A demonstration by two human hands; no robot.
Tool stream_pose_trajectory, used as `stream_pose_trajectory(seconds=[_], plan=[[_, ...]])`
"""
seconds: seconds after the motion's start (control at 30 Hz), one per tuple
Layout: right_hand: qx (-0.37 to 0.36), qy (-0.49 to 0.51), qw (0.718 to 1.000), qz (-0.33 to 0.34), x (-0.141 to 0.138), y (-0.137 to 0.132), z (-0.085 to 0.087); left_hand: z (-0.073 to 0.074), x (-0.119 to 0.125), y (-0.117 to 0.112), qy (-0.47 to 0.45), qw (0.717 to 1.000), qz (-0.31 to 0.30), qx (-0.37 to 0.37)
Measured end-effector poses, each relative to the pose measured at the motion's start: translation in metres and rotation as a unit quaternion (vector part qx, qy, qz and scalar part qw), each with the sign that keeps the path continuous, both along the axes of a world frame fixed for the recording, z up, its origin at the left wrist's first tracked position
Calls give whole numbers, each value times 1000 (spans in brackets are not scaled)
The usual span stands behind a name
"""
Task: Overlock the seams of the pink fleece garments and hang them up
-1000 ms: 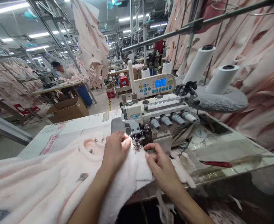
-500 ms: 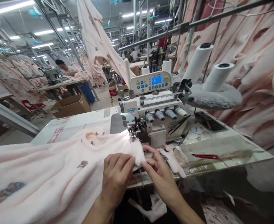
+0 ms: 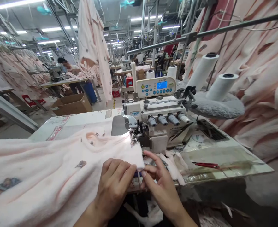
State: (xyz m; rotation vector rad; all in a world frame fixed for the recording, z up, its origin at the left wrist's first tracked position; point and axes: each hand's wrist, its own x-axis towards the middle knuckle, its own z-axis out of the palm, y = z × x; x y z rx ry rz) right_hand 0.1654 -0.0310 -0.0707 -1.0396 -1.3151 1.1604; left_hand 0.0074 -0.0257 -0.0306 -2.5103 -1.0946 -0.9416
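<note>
A pale pink fleece garment (image 3: pixel 65 170) with printed bear figures spreads over the left of the table, its neckline lying near the middle. Its edge runs under the lit presser foot of a white overlock sewing machine (image 3: pixel 134 138). My left hand (image 3: pixel 116 183) is closed on the fleece just in front of the foot, fingertips near the corner. At the same corner, my right hand (image 3: pixel 160 178) has thumb and middle finger pinched at the edge, with the index finger stretched alongside it. Whatever lies under the fingertips is hidden.
Fleece scraps (image 3: pixel 176 165) and red-handled snips (image 3: pixel 206 165) lie to the right. White thread cones (image 3: pixel 222 86) stand behind the machine. A cardboard box (image 3: pixel 71 104) is on the floor at left; a person (image 3: pixel 68 67) sits at another machine beyond.
The fleece edge now lies straighter and flatter between my hands. My right thumb has slid slightly down and left. The hanging garment behind has swung to hang straighter, and the view has shifted a little.
</note>
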Motion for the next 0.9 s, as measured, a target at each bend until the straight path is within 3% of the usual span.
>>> stream_pose_trajectory(seconds=[0.07,0.13,0.23,0.3,0.37,0.47,0.67,0.9], plan=[[158,-151,973,-72,6,4,-5,1,-1,1,10,1000,2,-2],[283,-254,916,-125,10,11,-8,3,0,1,25,1000,-5,-2],[364,-298,868,-162,10,18,-10,10,4,7,6,999,-19,-37],[387,-296,857,-171,9,19,-11,18,5,21,-34,994,19,-99],[401,-292,851,-172,8,17,-13,24,5,42,-50,982,104,-152],[410,-293,846,-175,9,15,-15,24,0,76,-7,961,191,-201],[395,-295,855,-160,11,23,-15,10,-10,108,-7,953,184,-239],[384,-348,833,-193,6,52,-2,13,-14,140,-26,955,184,-230]])
